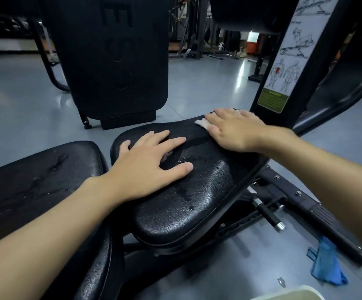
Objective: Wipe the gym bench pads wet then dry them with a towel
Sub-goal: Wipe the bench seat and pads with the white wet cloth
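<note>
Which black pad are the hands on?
The right pad: left hand lies on it, right hand presses a cloth there. The left pad has none.

Single head-worn wide-angle view, tilted forward and down, close over the pad [197,202]; floor [197,94] fills the far field.

Bare left hand [149,163] lying palm-down with fingers spreading, bare right hand [236,128] reaching farther forward, pressing flat with straight fingers, both bare forearms stretching out ahead
</note>
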{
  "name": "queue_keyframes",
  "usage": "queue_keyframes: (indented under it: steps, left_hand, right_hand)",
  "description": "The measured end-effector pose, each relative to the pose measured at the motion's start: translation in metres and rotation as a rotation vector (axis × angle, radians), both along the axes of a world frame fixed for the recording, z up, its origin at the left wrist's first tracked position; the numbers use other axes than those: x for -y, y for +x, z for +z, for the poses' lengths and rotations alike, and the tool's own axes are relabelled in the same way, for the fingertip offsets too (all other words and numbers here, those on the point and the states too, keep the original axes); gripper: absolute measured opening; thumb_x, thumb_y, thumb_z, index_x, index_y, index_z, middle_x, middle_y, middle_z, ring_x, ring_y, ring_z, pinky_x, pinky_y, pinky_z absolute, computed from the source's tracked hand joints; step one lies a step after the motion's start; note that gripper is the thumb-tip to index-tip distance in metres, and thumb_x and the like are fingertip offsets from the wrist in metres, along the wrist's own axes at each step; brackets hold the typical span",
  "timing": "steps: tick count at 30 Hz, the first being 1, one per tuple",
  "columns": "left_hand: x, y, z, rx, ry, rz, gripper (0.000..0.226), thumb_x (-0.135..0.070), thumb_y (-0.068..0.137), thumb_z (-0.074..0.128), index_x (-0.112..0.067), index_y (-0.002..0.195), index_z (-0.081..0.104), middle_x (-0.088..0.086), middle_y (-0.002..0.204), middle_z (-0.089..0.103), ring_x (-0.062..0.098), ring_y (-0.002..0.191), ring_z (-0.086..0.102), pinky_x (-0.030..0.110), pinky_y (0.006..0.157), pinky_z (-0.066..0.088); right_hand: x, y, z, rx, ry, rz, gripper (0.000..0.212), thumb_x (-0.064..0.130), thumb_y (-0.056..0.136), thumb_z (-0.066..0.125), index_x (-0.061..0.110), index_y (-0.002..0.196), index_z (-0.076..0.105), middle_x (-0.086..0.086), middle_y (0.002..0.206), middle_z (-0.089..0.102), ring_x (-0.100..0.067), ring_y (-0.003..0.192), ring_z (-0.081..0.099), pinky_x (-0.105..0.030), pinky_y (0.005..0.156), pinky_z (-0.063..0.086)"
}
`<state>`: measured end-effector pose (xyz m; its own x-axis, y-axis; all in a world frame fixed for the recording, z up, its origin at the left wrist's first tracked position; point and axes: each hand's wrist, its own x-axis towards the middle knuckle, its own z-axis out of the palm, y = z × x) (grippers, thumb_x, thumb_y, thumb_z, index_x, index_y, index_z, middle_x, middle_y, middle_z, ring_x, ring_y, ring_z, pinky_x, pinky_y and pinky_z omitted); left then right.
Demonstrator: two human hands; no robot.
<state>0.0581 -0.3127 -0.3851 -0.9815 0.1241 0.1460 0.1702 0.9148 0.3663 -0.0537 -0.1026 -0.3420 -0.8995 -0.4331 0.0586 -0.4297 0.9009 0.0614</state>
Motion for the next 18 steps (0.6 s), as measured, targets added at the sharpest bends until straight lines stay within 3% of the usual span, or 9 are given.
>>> queue_keyframes:
  steps: [8,13,16,18]
  left_hand:
    - [0.002,0.000,-0.002,-0.011,0.008,0.010,0.081,-0.091,0.064,0.023,-0.063,0.140,0.024,-0.021,0.160,0.016,0.007,0.149,0.007,0.057,0.118,0.005]
    - [0.002,0.001,-0.002,-0.027,0.026,0.006,0.080,-0.090,0.065,0.025,-0.062,0.140,0.026,-0.021,0.160,0.018,0.006,0.149,0.007,0.056,0.118,0.005]
    - [0.001,0.004,-0.002,-0.037,0.041,0.006,0.077,-0.088,0.067,0.028,-0.058,0.138,0.031,-0.022,0.157,0.023,0.007,0.148,0.012,0.056,0.118,0.007]
    - [0.001,0.005,-0.001,-0.067,0.072,-0.001,0.065,-0.084,0.071,0.032,-0.053,0.127,0.039,-0.025,0.145,0.036,0.007,0.140,0.027,0.058,0.116,0.014]
  right_hand:
    - [0.036,-0.044,0.005,0.101,0.062,-0.076,0.078,0.060,0.078,0.004,0.034,0.141,0.041,-0.008,0.155,0.037,-0.034,0.142,0.032,-0.055,0.115,0.021]
    - [0.006,0.010,-0.005,-0.065,0.015,0.047,0.050,0.047,0.103,0.014,0.027,0.140,0.040,-0.002,0.149,0.039,-0.021,0.143,0.027,-0.048,0.118,0.017]
    - [-0.013,0.057,-0.014,-0.112,0.002,0.060,0.052,0.042,0.104,0.014,0.027,0.153,0.024,0.000,0.164,0.015,-0.018,0.151,0.008,-0.046,0.121,0.006]
    - [-0.026,0.084,-0.024,-0.117,-0.016,0.061,0.058,0.046,0.103,0.004,0.028,0.157,0.011,0.002,0.166,0.003,-0.015,0.152,-0.005,-0.045,0.122,-0.003]
